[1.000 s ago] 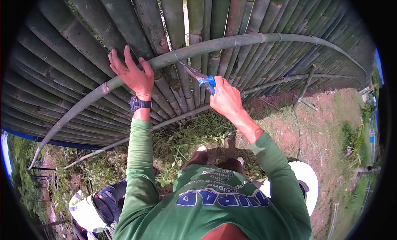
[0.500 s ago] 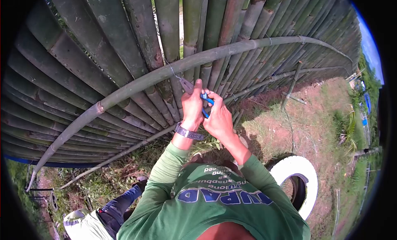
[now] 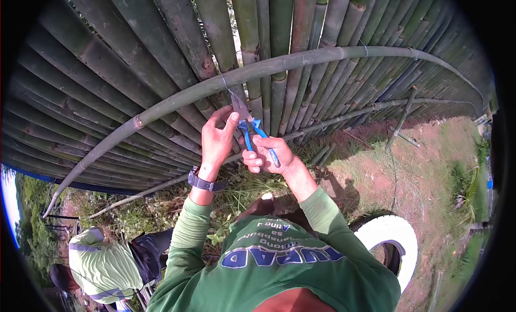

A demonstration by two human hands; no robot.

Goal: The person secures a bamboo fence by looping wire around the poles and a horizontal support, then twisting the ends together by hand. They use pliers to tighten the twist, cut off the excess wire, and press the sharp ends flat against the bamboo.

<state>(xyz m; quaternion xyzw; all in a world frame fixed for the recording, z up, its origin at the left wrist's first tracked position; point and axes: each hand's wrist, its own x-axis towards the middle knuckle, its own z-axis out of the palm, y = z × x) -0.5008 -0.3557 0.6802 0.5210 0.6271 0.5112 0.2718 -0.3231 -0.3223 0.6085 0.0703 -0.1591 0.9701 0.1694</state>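
My right hand (image 3: 273, 155) is wrapped round the blue handles of a pair of pliers (image 3: 260, 130), which are spread apart. The grey jaws point up at a thin wire (image 3: 226, 85) looped round a curved bamboo rail (image 3: 188, 97), and their tips meet its lower end. Just left of the jaws is my left hand (image 3: 216, 140), thumb and fingers loosely bent and apart, with nothing visible in it. Behind the rail stand upright bamboo poles (image 3: 215, 24) side by side.
A lower bamboo rail (image 3: 344, 114) runs along the poles. A white-painted tire (image 3: 403, 236) lies on the ground at right. Another person in a pale vest (image 3: 105, 263) bends at lower left. Grass and bare soil (image 3: 371, 161) lie below the fence.
My left hand has come off the pliers and moved left. The pliers' handles have spread in my right hand. The other person shows more fully at lower left.
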